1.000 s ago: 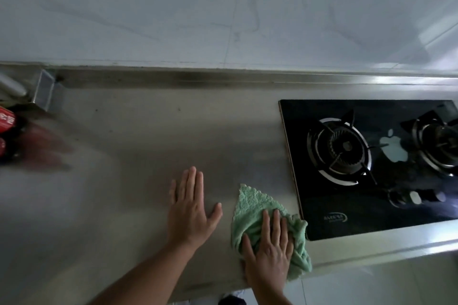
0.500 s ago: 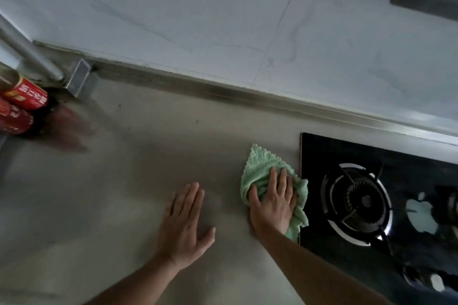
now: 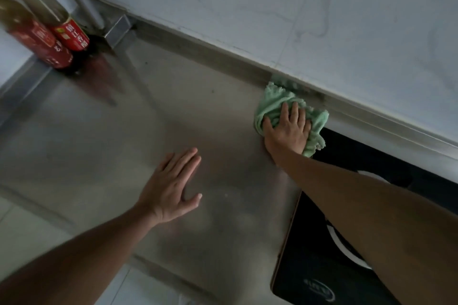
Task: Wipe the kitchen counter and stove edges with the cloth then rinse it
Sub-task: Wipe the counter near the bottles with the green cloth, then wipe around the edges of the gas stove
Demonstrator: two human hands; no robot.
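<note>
Cloth (image 3: 272, 103) under right hand (image 3: 288, 132)

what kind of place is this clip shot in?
Most likely a home kitchen. A black glass stove is set into a stainless steel counter under a tiled wall. Red-labelled bottles stand in the back corner, and the right hand presses a green cloth on the counter.

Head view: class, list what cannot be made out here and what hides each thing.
All in the head view:
Stove: burner mostly hidden behind the right forearm; cut off by the right and bottom edges.
Red-labelled bottles: tops cut off by the top edge, label text blurred.
Cloth: its middle hidden under the right hand.
</note>
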